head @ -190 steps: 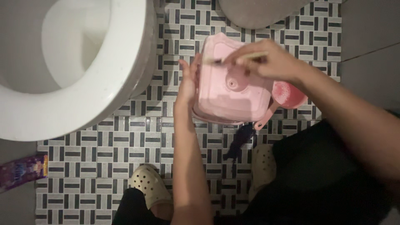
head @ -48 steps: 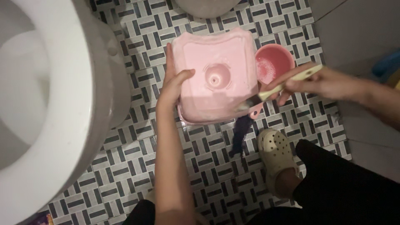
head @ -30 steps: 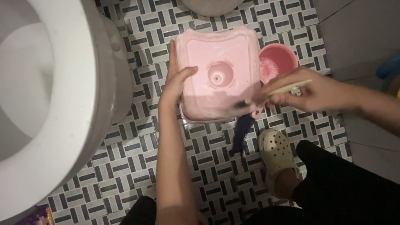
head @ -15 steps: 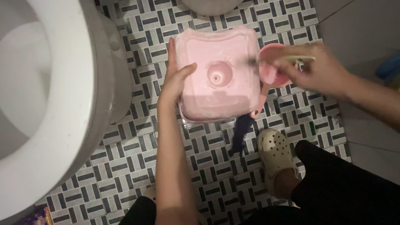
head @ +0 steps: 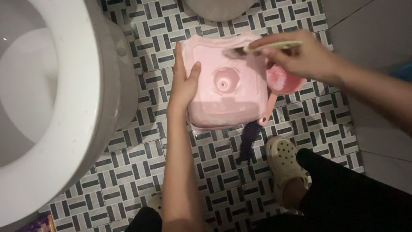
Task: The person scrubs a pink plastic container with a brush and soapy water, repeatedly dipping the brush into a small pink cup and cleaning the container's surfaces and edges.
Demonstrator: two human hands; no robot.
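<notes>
- My left hand (head: 183, 83): clasped on the near-left edge of the upturned pink container (head: 223, 83), thumb on top, fingers down its side.
- My right hand (head: 300, 58): closed around a pale-handled brush (head: 268, 46), bristles on the container's far edge.
- Pink dipper (head: 281, 81): under my right hand, touching the container's right side.
- Toilet bowl (head: 56, 107): left of my left hand, a narrow strip of tiled floor (head: 141, 150) between.
- Dark cloth (head: 249, 141): just below the container.

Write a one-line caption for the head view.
Left hand steadies an upturned pink bin while right hand brushes it with a brush.
</notes>
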